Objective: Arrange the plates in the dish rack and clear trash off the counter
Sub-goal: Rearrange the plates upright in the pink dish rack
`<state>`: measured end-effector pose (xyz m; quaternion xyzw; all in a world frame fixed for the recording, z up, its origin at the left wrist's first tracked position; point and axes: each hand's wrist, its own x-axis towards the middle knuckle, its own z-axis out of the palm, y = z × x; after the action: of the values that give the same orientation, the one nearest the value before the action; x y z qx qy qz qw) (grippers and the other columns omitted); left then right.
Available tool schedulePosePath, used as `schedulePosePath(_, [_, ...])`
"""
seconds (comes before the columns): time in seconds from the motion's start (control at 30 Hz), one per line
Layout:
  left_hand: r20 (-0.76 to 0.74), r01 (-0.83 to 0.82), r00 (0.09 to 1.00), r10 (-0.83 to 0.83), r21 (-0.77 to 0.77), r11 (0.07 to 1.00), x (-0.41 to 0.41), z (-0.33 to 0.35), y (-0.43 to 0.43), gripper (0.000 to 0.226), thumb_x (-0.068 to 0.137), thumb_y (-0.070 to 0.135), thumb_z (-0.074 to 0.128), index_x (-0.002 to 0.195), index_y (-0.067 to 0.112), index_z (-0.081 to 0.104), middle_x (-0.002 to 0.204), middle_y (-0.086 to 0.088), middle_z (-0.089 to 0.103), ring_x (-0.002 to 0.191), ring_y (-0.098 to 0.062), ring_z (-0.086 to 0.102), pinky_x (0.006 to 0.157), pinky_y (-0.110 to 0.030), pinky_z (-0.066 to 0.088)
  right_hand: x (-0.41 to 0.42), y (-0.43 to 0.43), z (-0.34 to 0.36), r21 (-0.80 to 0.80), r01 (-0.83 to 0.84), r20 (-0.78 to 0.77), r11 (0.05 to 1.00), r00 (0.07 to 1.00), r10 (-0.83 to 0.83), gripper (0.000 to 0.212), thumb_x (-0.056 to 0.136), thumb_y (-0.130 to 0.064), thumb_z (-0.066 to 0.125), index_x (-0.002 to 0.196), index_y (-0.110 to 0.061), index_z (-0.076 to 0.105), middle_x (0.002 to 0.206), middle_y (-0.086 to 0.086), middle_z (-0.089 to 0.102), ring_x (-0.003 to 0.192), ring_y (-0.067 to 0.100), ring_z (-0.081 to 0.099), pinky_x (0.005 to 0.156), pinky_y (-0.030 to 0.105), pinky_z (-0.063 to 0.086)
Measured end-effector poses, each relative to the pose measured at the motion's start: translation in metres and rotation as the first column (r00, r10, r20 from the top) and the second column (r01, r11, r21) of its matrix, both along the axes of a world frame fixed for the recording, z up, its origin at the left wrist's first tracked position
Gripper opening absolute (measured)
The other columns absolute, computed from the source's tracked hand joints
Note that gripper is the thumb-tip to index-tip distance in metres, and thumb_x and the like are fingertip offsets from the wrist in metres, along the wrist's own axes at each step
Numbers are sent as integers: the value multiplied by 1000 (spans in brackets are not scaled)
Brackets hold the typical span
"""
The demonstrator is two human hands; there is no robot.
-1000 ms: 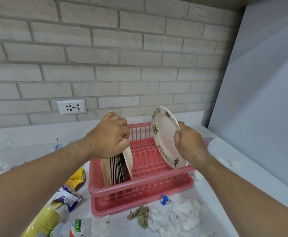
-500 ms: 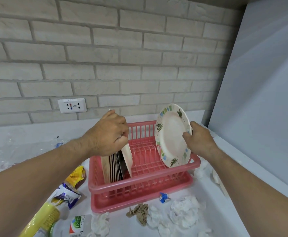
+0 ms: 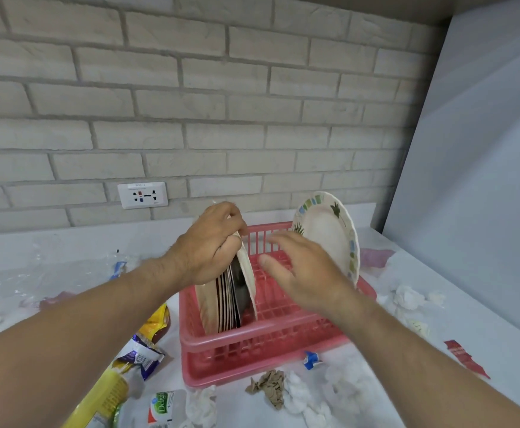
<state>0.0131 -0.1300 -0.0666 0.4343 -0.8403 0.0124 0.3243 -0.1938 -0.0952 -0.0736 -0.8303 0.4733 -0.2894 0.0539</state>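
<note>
Clear film (image 3: 36, 273) is lying at the far left of the counter (image 3: 499, 329). A yellow packet (image 3: 104, 396), a purple wrapper (image 3: 143, 356) and a small bottle (image 3: 160, 409) are lying at the lower left, near the front-left corner of the pink rack (image 3: 268, 344). An outlet (image 3: 143, 195) is sitting in the brick wall (image 3: 252, 118) above.

The left hand (image 3: 209, 245) is reaching in from the left and gripping the top of the plate stack (image 3: 227, 295), with its fingers curled over the rims. The stack is standing on edge in the left end of the rack, roughly upright, with its plates pressed together.

The right hand (image 3: 301, 273) is hovering over the middle of the rack with its fingers straight and spread, holding nothing. Contact with any plate cannot be determined. Behind it, the leaf plate (image 3: 329, 239) is standing on edge at the right end of the rack, tilting slightly, with its face turned toward the stack and well apart from it.

In front of the rack, a brown wad (image 3: 268, 387), a blue scrap (image 3: 311, 359) and white tissues (image 3: 301, 400) are lying on the counter. Further tissues (image 3: 406, 298) and a pink scrap (image 3: 376, 257) are lying right of the rack. A red wrapper (image 3: 465, 356) is lying at the far right.
</note>
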Motion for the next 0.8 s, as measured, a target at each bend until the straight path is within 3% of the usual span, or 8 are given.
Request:
schedulePosePath(0.17, [23, -25, 999, 24, 34, 999, 15, 7, -7, 40, 80, 26, 40, 112, 13, 59, 121, 5, 50, 111, -9, 47, 96, -22, 38, 30, -3, -18, 152, -73, 253, 986, 967, 32, 46, 98, -42, 48, 141, -26, 45, 144, -7, 48, 132, 6, 41, 109, 24, 31])
schedulePosePath(0.27, [121, -106, 988, 98, 65, 992, 20, 5, -13, 51, 81, 33, 37, 126, 15, 54, 143, 1, 40, 136, -16, 31, 115, -39, 20, 36, -9, -25, 199, -63, 273, 978, 962, 6, 45, 97, -42, 47, 140, -32, 43, 142, -7, 50, 129, 10, 47, 108, 37, 40])
schedulePosePath(0.33, [165, -172, 975, 150, 129, 977, 17, 5, -15, 60, 80, 37, 33, 135, 16, 48, 152, -2, 29, 144, -18, 15, 118, -44, 7, 40, -12, -26, 227, -41, 253, 973, 967, -18, 45, 95, -38, 47, 140, -35, 41, 137, -7, 53, 119, 11, 55, 103, 38, 46])
schedulePosePath(0.43, [143, -176, 978, 151, 186, 967, 17, 7, -19, 67, 80, 41, 36, 143, 17, 38, 157, -2, 19, 144, -20, 17, 117, -35, 19, 45, -15, -23, 262, -59, 258, 963, 966, -11, 48, 94, -28, 48, 141, -32, 41, 125, -6, 57, 100, 10, 63, 91, 35, 53])
schedulePosePath(0.53, [62, -243, 970, 235, 210, 947, 19, 8, -20, 69, 84, 40, 46, 146, 14, 29, 158, -2, 16, 143, -23, 21, 115, -35, 24, 47, -20, -18, 177, -30, 180, 984, 984, -3, 49, 93, -25, 48, 142, -27, 42, 123, -5, 57, 104, 7, 55, 94, 28, 46])
schedulePosePath(0.67, [9, -249, 967, 254, 230, 941, 18, 8, -19, 57, 79, 40, 37, 129, 13, 46, 131, -1, 47, 124, -21, 41, 108, -37, 31, 54, -30, -19, 1, 69, 38, 998, 997, -69, 36, 92, -20, 46, 128, -19, 51, 99, 2, 63, 86, 18, 55, 77, 35, 47])
schedulePosePath(0.73, [-6, -181, 982, 188, 239, 954, 20, 8, -19, 48, 80, 40, 33, 120, 18, 49, 120, 4, 50, 116, -19, 46, 103, -37, 38, 60, -35, -22, 14, 123, 52, 992, 991, -123, 31, 92, -20, 45, 122, -19, 52, 97, 4, 64, 85, 23, 58, 74, 36, 48])
schedulePosePath(0.8, [17, -129, 992, 129, 217, 968, 25, 7, -18, 47, 86, 40, 33, 126, 20, 47, 127, 5, 48, 121, -17, 43, 102, -30, 35, 65, -36, -23, 89, 146, 137, 985, 978, -157, 32, 94, -18, 43, 125, -21, 51, 90, 3, 64, 78, 21, 57, 69, 30, 44])
